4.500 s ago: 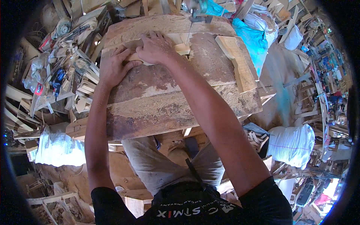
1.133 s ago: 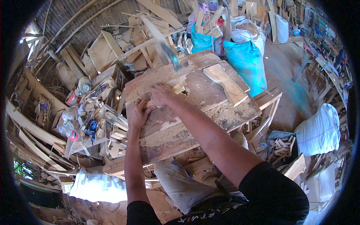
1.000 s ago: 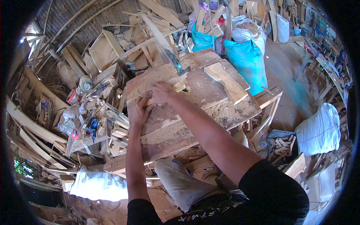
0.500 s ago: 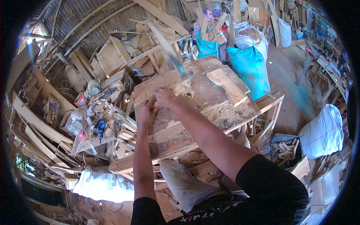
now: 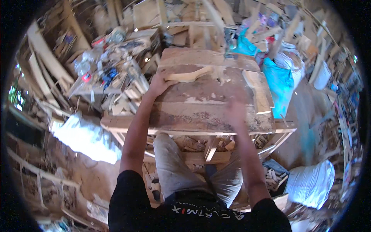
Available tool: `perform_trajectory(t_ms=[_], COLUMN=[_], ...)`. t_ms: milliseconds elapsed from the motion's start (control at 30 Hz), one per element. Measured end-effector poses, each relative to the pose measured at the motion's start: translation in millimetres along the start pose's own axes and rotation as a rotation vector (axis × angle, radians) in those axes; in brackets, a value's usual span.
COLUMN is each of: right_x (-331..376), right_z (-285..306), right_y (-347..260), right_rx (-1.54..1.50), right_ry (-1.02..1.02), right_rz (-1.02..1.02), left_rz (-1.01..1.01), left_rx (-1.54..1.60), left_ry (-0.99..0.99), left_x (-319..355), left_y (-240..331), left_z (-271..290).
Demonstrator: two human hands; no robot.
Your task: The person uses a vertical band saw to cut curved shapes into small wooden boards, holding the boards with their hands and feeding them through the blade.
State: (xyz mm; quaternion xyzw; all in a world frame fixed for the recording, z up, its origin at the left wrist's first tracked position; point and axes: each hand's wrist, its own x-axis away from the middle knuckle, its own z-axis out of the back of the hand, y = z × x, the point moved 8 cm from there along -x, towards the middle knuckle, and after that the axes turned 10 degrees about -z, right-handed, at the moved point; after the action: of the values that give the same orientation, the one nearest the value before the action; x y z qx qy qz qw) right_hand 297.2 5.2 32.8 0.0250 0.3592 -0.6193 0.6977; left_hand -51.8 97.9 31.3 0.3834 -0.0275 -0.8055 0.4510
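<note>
Pale curved wood piece (image 5: pixel 188 74) (unfinished, slender).

Pale wood piece (image 5: pixel 188 74), brown white-smeared workbench (image 5: pixel 205 112), turquoise sack (image 5: pixel 279 83).

Right hand (image 5: pixel 236 110) has left the curved wooden piece (image 5: pixel 189 75) — it now sits blurred above the workbench (image 5: pixel 208 116) near edge (nothing held). Left hand (image 5: pixel 159 83) alone grips the piece's end.
</note>
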Motion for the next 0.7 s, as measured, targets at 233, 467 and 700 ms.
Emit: perform_trajectory(t_ms=[233,467,700], right_x=[5,-39,-86], right_z=[49,51,-28], right_y=[173,186,63], right_rx=[0.417,0.478,-0.076], right_ry=[-0.020,-0.048,-0.090], right_rz=[-0.093,-0.161,0.014], left_rz=[0.100,0.164,0.138], left_rx=[0.422,0.324,0.217], left_ry=[0.230,0.120,0.009], left_x=[44,84,93], left_y=[47,75,82], left_z=[42,38,15])
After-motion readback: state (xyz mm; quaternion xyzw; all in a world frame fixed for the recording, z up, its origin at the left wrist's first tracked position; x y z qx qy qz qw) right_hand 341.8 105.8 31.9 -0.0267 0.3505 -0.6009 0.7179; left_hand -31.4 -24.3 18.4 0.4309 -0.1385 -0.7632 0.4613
